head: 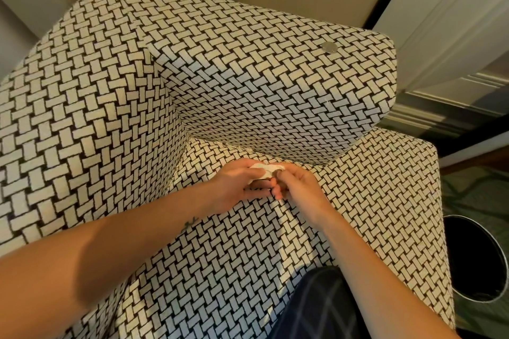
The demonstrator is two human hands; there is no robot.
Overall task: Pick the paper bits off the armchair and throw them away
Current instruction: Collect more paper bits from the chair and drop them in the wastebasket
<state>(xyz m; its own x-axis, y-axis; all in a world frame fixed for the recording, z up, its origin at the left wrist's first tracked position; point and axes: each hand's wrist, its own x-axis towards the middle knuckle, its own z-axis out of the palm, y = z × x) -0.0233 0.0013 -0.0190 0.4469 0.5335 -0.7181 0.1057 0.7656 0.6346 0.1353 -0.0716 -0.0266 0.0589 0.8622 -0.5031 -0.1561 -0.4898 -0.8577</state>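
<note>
At the rear corner of the seat of the black-and-cream basket-weave fabric armchair (110, 118), just below its armrest, the left hand (237, 187) is curling its fingers round crumpled white paper bits (261, 167), while the right hand (300, 190) is pinching them with bunched fingertips. A round black metal-rimmed bin (493, 247) is standing beside the armchair's right edge.

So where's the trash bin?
In the head view, the bin sits at the lower right edge, close beside the armchair seat and to the right of the right hand.
</note>
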